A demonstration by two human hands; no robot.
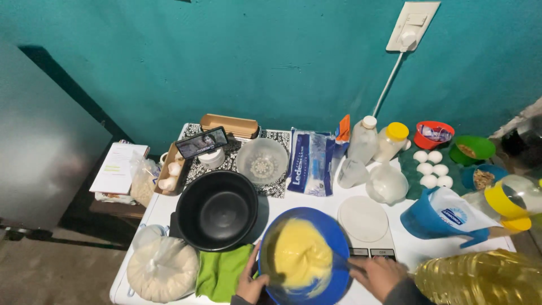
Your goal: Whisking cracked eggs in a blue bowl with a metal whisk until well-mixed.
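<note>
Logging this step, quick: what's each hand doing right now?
Left hand: gripping the blue bowl rim.
Right hand: closed on a utensil in the yellow batter.

Home kitchen setup, improvised. White table (169, 206) stood against a teal painted wall (254, 62) with a wall socket (412, 25). Baking supplies crowded it: eggs (432, 168), milk bag (310, 162), black pot (217, 210), oil bottle (480, 278), sack of flour (162, 270).

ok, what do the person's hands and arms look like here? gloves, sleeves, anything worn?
Both hands are bare, no gloves. No rings or watch can be made out. The left hand shows only to the wrist at the picture's bottom edge, with a sliver of dark cuff below it. The right hand runs into a dark grey sleeve that covers the wrist. The arms above are out of view.
</note>
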